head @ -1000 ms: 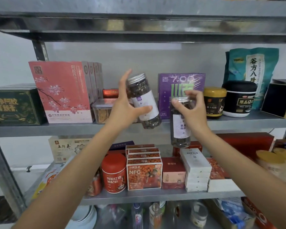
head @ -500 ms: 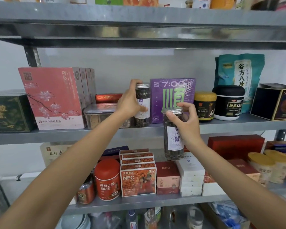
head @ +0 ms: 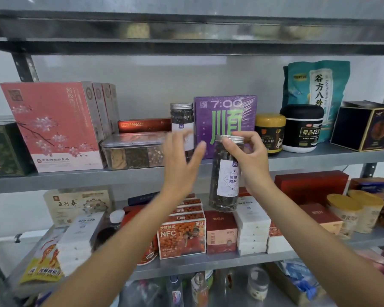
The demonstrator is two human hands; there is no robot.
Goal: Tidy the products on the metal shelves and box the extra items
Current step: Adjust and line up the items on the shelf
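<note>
A clear jar of dark dried berries (head: 181, 120) with a silver lid stands upright on the middle metal shelf (head: 75, 179), left of a purple box (head: 225, 120). My left hand (head: 182, 160) hovers just in front of that jar, fingers spread, holding nothing. My right hand (head: 247, 160) grips a second, matching jar (head: 225, 176) by its lid and upper body, in the air in front of the shelf edge, slightly tilted.
On the middle shelf stand pink boxes (head: 51, 127), a clear plastic tub (head: 133, 150), a yellow-lidded jar (head: 269, 132), a black tub (head: 302, 127), a teal bag (head: 317, 85) and a dark box (head: 364, 127). The shelf below is crowded with boxes, among them an orange NFC box (head: 181, 239).
My left hand has let go of the first jar, which now stands on the middle shelf, and has drawn back toward me. The right hand still holds its jar at about the same height.
</note>
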